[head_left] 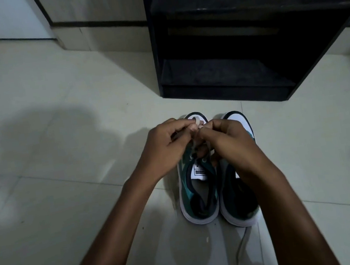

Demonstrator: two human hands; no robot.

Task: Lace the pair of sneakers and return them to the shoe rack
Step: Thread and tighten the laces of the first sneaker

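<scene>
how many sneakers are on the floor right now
2, side by side before the shoe rack: the left sneaker under both hands, the right sneaker beside it, partly hidden by the forearm.
</scene>
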